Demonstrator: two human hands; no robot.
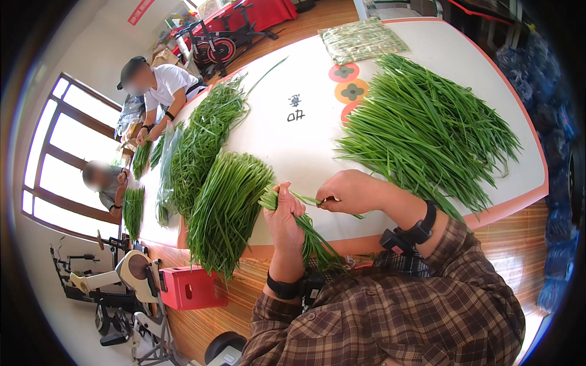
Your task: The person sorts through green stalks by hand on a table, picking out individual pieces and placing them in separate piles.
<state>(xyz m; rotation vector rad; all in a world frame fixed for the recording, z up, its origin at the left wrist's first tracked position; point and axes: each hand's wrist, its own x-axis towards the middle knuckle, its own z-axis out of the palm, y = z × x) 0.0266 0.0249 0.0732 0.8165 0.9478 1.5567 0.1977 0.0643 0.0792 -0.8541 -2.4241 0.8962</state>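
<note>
My left hand [286, 215] is closed around a small bunch of garlic chives [270, 197], cut ends up and leaf tips hanging towards my lap. To its right, my right hand [348, 192] pinches a chive strand [307, 199] between thumb and fingers, and the strand stretches towards the bunch. Left of my left hand, a thick row of chives [229, 201] lies with its leaves drooping over the table's front edge. A broad, loose heap of chives [425, 132] covers the right part of the white table [302, 151], beyond my right forearm.
A tangled pile of greens [201, 132] and a clear plastic bag [168, 160] lie further left. Two people, one in a white shirt [171, 84] and one in a striped shirt [110, 187], handle greens there. A red stool [192, 288] and exercise bike [137, 283] stand at left.
</note>
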